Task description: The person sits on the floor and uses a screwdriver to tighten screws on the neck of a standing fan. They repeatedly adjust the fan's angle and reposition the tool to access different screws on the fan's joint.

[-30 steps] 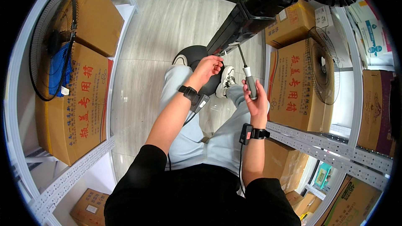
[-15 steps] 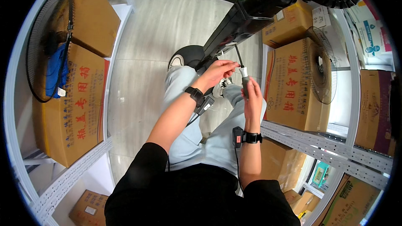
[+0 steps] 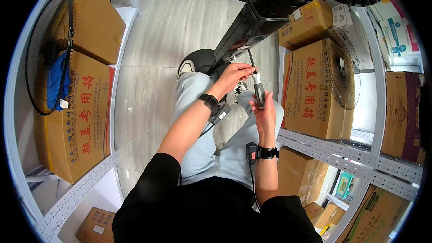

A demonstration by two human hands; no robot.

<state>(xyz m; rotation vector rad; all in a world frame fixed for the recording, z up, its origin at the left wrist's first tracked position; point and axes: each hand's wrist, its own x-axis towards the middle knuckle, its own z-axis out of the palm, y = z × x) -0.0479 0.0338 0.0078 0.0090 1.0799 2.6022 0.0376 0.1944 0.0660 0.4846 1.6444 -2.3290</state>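
Holding slim screwdriver shaft [image 3: 251,57], left fingers [image 3: 244,67]; handle [image 3: 258,91], right fingers [image 3: 268,101]

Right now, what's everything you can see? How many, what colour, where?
Racks: at least two, pale grey, both sides
Cardboard boxes: at least eight, brown, on racks
Fan guards: two, dark wire, one each side
Bundle: one, blue, behind left guard
Packages: several, mostly white, upper right
Device: one, teal, lower right
Floor: one, grey, centre
Stand: one, black, centre to upper right
Screwdriver: one, grey and white, centre
Shoes: two, black-and-white, by stand
Trousers: one pair, light blue, centre
Wrist straps: two, black, one per wrist
Shirt: one, black, bottom
Left hand: one, on screwdriver's shaft
Right hand: one, on screwdriver's handle
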